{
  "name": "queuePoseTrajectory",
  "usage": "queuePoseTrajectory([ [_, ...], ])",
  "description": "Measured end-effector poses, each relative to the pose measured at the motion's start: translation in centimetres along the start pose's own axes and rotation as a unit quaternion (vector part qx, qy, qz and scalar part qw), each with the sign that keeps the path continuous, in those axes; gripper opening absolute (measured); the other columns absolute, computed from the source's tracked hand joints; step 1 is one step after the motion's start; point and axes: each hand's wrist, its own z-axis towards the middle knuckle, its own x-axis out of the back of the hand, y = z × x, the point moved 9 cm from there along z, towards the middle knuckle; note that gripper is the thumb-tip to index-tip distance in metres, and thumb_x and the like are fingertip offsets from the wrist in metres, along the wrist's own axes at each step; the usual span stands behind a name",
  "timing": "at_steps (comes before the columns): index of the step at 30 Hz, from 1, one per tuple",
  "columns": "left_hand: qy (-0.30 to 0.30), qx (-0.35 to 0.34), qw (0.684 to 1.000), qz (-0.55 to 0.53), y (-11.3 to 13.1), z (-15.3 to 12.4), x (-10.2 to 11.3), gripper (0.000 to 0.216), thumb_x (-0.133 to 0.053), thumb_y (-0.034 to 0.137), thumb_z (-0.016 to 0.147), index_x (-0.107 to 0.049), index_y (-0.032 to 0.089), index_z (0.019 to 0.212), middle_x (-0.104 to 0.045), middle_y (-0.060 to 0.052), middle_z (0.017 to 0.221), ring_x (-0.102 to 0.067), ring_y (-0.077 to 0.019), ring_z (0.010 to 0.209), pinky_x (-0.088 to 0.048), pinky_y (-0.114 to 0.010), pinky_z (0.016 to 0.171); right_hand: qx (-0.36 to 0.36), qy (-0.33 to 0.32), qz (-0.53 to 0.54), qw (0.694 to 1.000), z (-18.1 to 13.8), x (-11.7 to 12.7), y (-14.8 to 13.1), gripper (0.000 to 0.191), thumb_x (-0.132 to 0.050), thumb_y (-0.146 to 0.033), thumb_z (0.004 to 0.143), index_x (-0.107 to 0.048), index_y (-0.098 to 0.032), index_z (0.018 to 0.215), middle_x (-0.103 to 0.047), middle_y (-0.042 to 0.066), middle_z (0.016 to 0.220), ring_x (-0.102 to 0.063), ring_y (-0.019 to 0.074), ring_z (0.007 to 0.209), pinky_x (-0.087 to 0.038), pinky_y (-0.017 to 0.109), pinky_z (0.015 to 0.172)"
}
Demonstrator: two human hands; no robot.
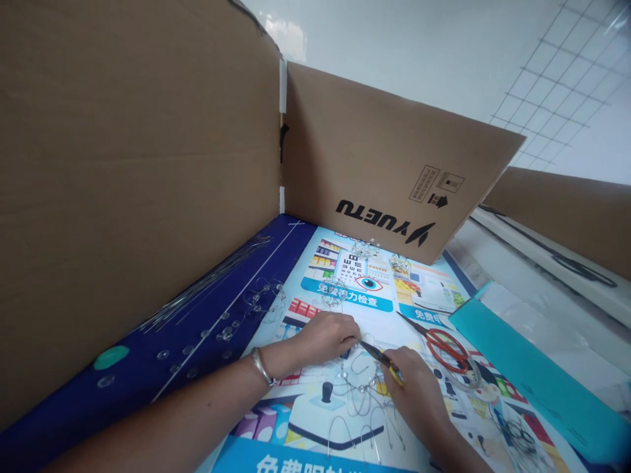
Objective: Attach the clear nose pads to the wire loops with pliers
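My left hand (331,336) is closed in a pinch, with a silver bangle at its wrist. Whatever lies between its fingertips is too small to make out. Yellow-handled pliers (377,355) are in my right hand (413,381), their dark jaws reaching to the left fingertips. Below both hands, a piece of bent wire strung with clear beads (362,386) lies on the printed sheet (315,463). Several hooked wires (355,437) lie nearer to me. Red-handled scissors (447,351) rest beyond the right hand, close to a roll of clear tape (468,378).
Cardboard panels (365,144) stand at the left and back. Straight wires (207,282), loose clear beads (227,332) and a green disc (111,357) lie on the blue strip at left. Beaded wire pieces (365,249) sit at the back. A teal board (532,374) lies right, near tangled wire (515,433).
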Motion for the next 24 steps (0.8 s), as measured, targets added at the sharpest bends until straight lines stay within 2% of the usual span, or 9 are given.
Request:
queuePoseTrajectory([
  [4, 0.004, 0.006, 1.0, -0.005, 0.0, 0.0, 0.0, 0.016, -0.046, 0.023, 0.086, -0.062, 0.02, 0.083, -0.064, 0.001, 0.082, -0.058, -0.0135, 0.077, -0.039, -0.022, 0.069, -0.023, -0.053, -0.024, 0.998, 0.0, 0.1, 0.1, 0.017, -0.045, -0.027, 0.082, -0.058, -0.024, 0.092, -0.059, 0.004, 0.087, -0.054, 0.0191, 0.082, -0.039, 0.028, 0.069],
  [7, 0.008, 0.008, 1.0, -0.007, 0.0, 0.0, -0.1, 0.015, -0.047, 0.023, 0.086, -0.062, 0.02, 0.083, -0.064, 0.001, 0.082, -0.057, -0.0137, 0.077, -0.039, -0.022, 0.069, -0.039, -0.061, -0.05, 0.996, -0.1, 0.5, -0.2, 0.017, -0.044, -0.031, 0.083, -0.058, -0.023, 0.09, -0.059, 0.004, 0.084, -0.054, 0.0192, 0.079, -0.038, 0.028, 0.066],
  [13, 0.011, 0.013, 1.0, 0.007, -0.1, 0.0, -0.4, 0.015, -0.047, 0.02, 0.084, -0.062, 0.021, 0.083, -0.064, 0.0, 0.079, -0.057, -0.0141, 0.076, -0.039, -0.022, 0.068, -0.042, -0.038, -0.063, 0.996, -1.0, 0.7, -1.5, 0.02, -0.04, -0.033, 0.086, -0.055, -0.02, 0.086, -0.057, 0.005, 0.08, -0.052, 0.019, 0.077, -0.036, 0.028, 0.065],
  [24, 0.018, 0.02, 0.999, 0.02, 0.1, 0.0, -0.4, 0.014, -0.048, 0.017, 0.081, -0.061, 0.02, 0.077, -0.062, -0.001, 0.076, -0.056, -0.015, 0.074, -0.039, -0.022, 0.065, -0.086, 0.011, -0.047, 0.995, -2.2, 0.6, -2.4, 0.024, -0.038, -0.036, 0.088, -0.054, -0.019, 0.093, -0.058, 0.006, 0.083, -0.054, 0.0192, 0.08, -0.038, 0.027, 0.068],
])
